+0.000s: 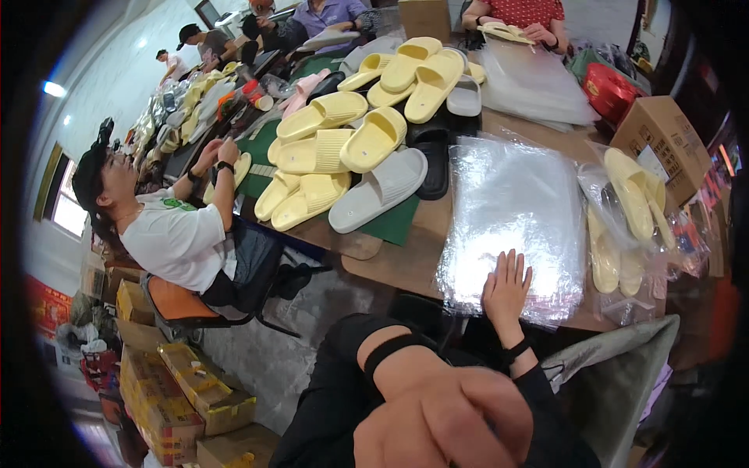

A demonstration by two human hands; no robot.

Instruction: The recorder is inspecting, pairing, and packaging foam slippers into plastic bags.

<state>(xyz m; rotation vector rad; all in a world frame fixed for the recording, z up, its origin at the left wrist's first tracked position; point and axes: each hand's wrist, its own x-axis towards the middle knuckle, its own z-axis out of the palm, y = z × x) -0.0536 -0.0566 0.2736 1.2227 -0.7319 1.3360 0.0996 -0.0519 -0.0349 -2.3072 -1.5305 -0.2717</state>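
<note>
My right hand (507, 292) lies palm down with its fingers stretched out on the near edge of a stack of clear plastic bags (511, 207). My left hand (445, 421) is raised close to the camera, large at the bottom of the view. Its fingers are curled in, and their tips are hidden, so what they hold, if anything, does not show. To the right of the stack, yellow slippers (628, 191) lie in clear bags. Left of it is a heap of yellow slippers (316, 152), with a grey slipper (378, 191) at the heap's near edge.
A seated co-worker (175, 242) in a white shirt is at the table's left side; another person in red (519, 15) handles a slipper across from me. A cardboard box (663, 148) and red twine roll (612, 92) stand at right. Cartons (160, 402) sit on the floor.
</note>
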